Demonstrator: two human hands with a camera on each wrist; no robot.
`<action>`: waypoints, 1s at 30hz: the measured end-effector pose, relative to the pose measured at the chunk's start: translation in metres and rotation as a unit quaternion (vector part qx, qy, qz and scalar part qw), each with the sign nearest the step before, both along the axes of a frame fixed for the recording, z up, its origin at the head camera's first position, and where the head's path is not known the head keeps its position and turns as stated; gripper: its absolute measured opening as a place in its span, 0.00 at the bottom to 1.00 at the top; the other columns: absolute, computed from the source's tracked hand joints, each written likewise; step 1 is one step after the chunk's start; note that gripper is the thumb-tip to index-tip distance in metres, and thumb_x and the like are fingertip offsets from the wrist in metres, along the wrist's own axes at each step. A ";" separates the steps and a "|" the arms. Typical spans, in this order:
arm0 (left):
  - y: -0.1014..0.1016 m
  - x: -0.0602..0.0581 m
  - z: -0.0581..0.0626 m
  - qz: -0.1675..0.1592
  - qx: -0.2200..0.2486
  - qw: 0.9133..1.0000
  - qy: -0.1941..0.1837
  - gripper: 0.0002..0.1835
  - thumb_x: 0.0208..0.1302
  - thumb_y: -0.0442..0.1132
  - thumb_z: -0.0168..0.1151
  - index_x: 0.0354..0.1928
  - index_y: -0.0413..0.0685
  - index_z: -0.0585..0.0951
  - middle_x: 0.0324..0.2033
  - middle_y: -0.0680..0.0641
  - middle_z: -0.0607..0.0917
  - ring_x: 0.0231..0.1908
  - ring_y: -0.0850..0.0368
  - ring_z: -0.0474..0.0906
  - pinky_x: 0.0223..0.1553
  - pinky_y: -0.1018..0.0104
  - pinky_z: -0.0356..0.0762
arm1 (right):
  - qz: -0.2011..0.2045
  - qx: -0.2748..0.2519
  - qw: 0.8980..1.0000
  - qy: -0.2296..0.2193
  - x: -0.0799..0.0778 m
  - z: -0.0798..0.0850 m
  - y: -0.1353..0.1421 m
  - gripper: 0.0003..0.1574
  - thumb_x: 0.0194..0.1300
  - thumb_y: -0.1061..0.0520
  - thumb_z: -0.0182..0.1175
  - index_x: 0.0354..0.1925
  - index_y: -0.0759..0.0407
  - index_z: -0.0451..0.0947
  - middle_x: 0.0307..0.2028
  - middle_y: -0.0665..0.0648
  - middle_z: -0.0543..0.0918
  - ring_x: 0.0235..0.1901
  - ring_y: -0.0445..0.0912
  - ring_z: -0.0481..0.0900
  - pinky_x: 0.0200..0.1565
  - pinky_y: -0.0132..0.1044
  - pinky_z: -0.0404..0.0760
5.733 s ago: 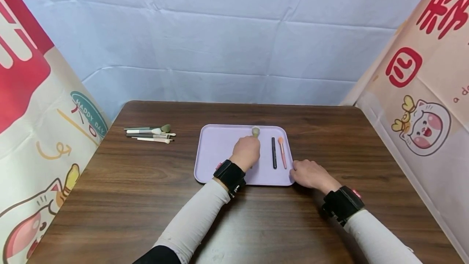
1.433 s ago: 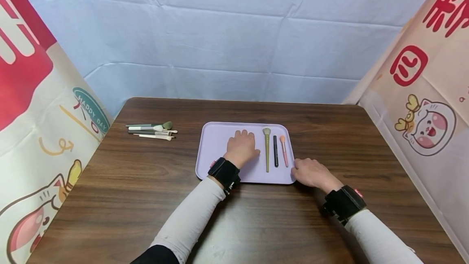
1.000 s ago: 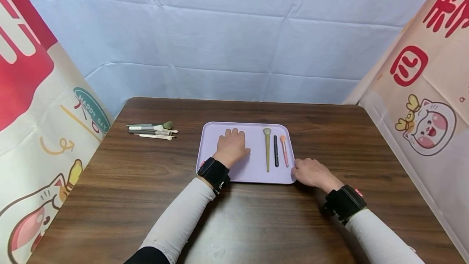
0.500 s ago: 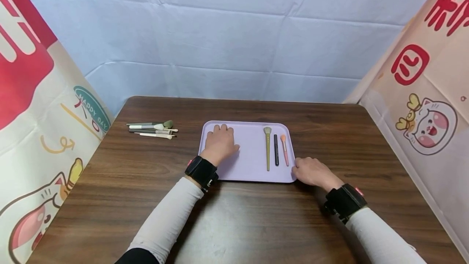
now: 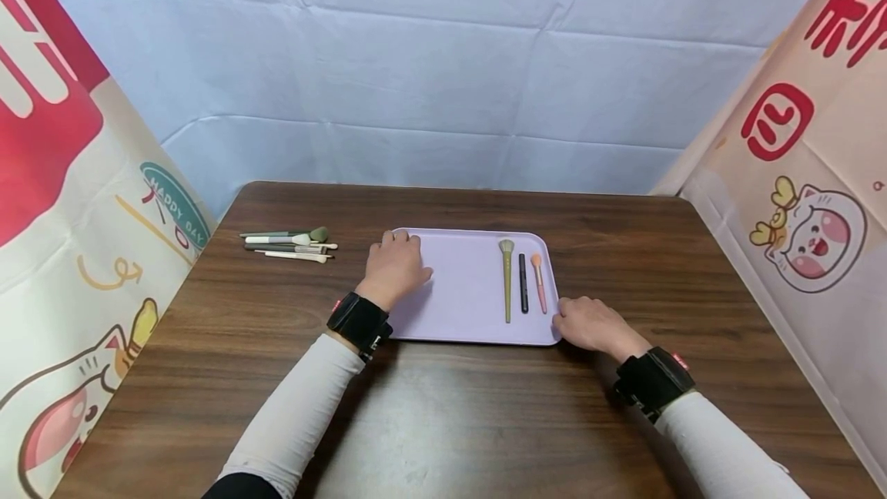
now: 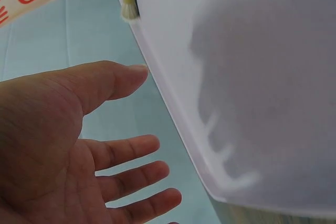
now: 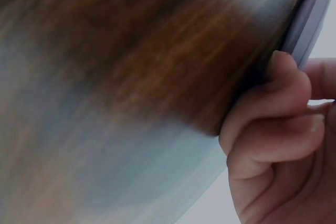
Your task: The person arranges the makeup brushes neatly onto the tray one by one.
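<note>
A lilac tray [image 5: 464, 283] lies on the table with three makeup brushes in its right part. From left to right they are an olive brush [image 5: 507, 283], a slim black brush [image 5: 523, 285] and a pink one with an orange head [image 5: 538, 285]. My left hand [image 5: 396, 264] hovers over the tray's left end; in the left wrist view its fingers [image 6: 131, 150] are spread with nothing in them. At the tray's lower right corner, my right hand [image 5: 589, 323] grips the rim, fingers [image 7: 273, 98] curled at its edge in the right wrist view.
A small pile of makeup brushes [image 5: 287, 247] lies on the brown wooden table [image 5: 443, 422] to the left of the tray. A pale blue cloth [image 5: 430, 75] hangs behind, and printed cloths flank both sides.
The olive brush, earlier under my left hand, now lies released on the tray beside the black one. My left hand has since moved left across the tray. My right hand stays at the corner.
</note>
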State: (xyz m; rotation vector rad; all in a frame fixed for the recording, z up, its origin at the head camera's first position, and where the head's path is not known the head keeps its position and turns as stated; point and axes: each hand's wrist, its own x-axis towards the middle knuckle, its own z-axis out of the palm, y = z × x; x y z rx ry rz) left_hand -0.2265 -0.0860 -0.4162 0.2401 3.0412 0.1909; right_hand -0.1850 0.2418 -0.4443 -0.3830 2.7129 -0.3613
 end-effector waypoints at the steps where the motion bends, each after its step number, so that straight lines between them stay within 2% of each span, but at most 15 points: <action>1: -0.002 0.000 0.000 0.001 -0.001 1.000 0.001 0.34 0.68 0.56 0.65 0.65 0.38 0.74 0.62 0.38 0.75 0.64 0.40 0.67 0.61 0.44 0.69 | 0.000 0.000 1.000 0.001 0.000 0.000 0.000 0.13 0.70 0.56 0.51 0.36 0.63 0.78 0.24 0.55 0.73 0.24 0.48 0.72 0.27 0.38 0.66; 11: -0.020 0.000 0.000 0.013 0.002 1.000 -0.012 0.34 0.69 0.55 0.64 0.66 0.37 0.73 0.61 0.38 0.73 0.63 0.39 0.65 0.62 0.42 0.68 | 0.000 0.001 1.000 0.001 -0.001 -0.002 0.000 0.13 0.70 0.56 0.51 0.37 0.63 0.78 0.24 0.55 0.73 0.24 0.47 0.71 0.27 0.38 0.66; 30: -0.043 0.001 0.001 0.034 0.003 0.999 0.002 0.35 0.68 0.54 0.66 0.67 0.37 0.72 0.61 0.36 0.74 0.63 0.36 0.66 0.61 0.39 0.69 | 0.006 0.003 1.000 0.005 -0.001 -0.002 0.002 0.14 0.70 0.55 0.52 0.38 0.64 0.79 0.24 0.55 0.73 0.25 0.48 0.72 0.28 0.39 0.66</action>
